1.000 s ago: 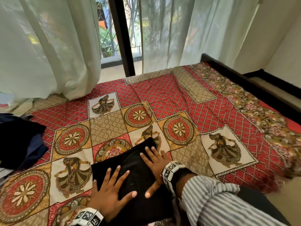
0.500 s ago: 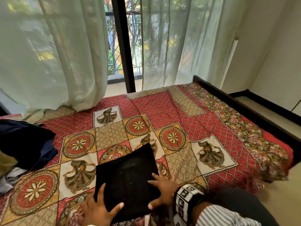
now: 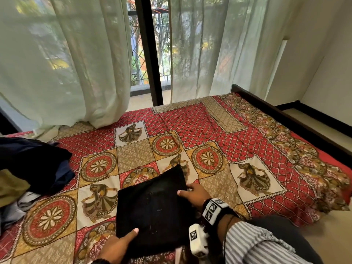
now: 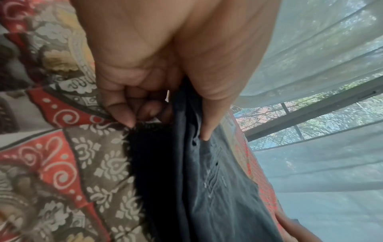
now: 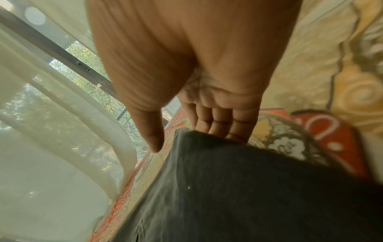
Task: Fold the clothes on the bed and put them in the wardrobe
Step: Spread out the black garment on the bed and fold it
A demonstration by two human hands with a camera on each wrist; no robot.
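Note:
A folded black garment lies at the near edge of the patterned bedspread. My left hand grips its near left corner, thumb on top and fingers under it. In the left wrist view the left hand has curled fingers below the dark cloth and the thumb pressing into it. My right hand holds the garment's right edge, thumb on top. In the right wrist view the right hand has its fingers tucked under the cloth's edge.
A heap of unfolded dark, olive and grey clothes sits at the bed's left side. Sheer curtains and a dark window post stand behind the bed. The bed's dark frame and bare floor are to the right.
Both hands went from pressing flat on top of the garment to gripping its edges, thumbs on top and fingers underneath. The head view has pulled back and up.

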